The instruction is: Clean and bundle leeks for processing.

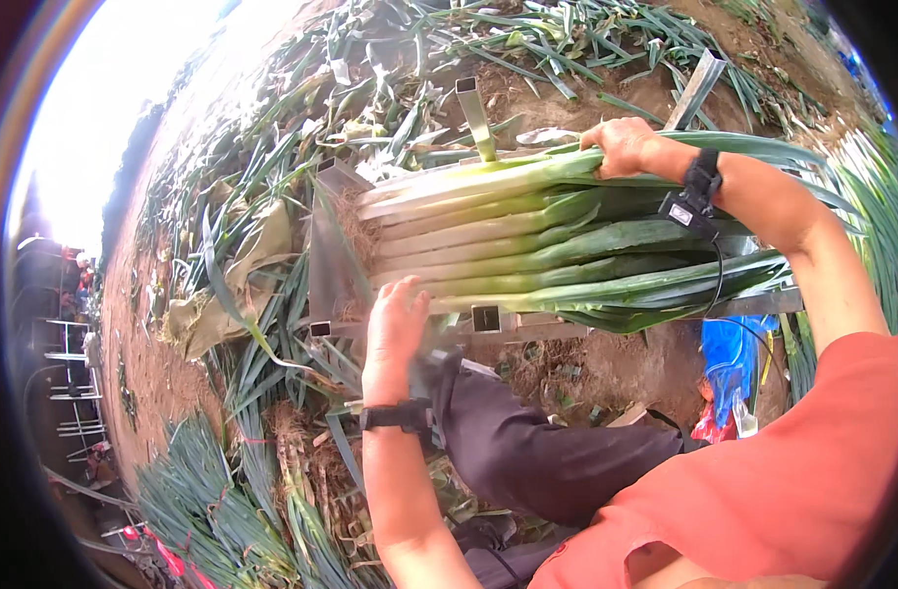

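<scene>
Several leeks point(488, 245) lie side by side in a metal rack point(336, 182), white shanks and roots to the left, green leaves to the right. My right hand point(623, 147) is closed over the far leek point(517, 175) of the row, where its shank turns green; some of its fingers are hidden behind it. Beside the near left corner of the row, close to the root ends, my left hand point(398, 319) is raised with its fingers stretched out and nothing held in them. Both wrists wear dark straps.
Upright metal posts point(476, 120) rise from the rack's far side. Trimmed leek leaves point(390, 74) litter the ground beyond and to the left. Bundled leeks point(213, 501) lie at lower left, more leeks point(873, 196) at far right. A blue plastic bag point(729, 358) sits below the rack.
</scene>
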